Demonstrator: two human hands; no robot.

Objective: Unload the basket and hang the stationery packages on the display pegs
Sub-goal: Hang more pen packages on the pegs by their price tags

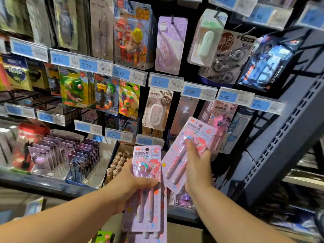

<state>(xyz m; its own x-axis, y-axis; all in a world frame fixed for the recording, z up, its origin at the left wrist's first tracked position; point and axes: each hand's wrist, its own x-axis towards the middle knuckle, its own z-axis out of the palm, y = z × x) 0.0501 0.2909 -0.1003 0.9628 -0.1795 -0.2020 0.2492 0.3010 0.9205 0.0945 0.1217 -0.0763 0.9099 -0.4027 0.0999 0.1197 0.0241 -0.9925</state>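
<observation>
My left hand [135,183] grips a stack of pink pen packages [148,186], held upright below the display wall. My right hand [198,165] holds one more pink pen package [189,148], tilted up to the right with its hang hole near the top. That package is raised toward matching pink packages [223,118] hanging under the 9.90 price tag [228,97]. The peg itself is hidden behind the hanging packages. No basket shows in the head view.
Pegs with carded erasers [133,32], correction tapes [226,57] and price tags [158,82] fill the wall. A lower shelf at left holds trays of purple packages [70,155] and a box of small figures [117,162]. A dark metal upright [287,137] slants at right.
</observation>
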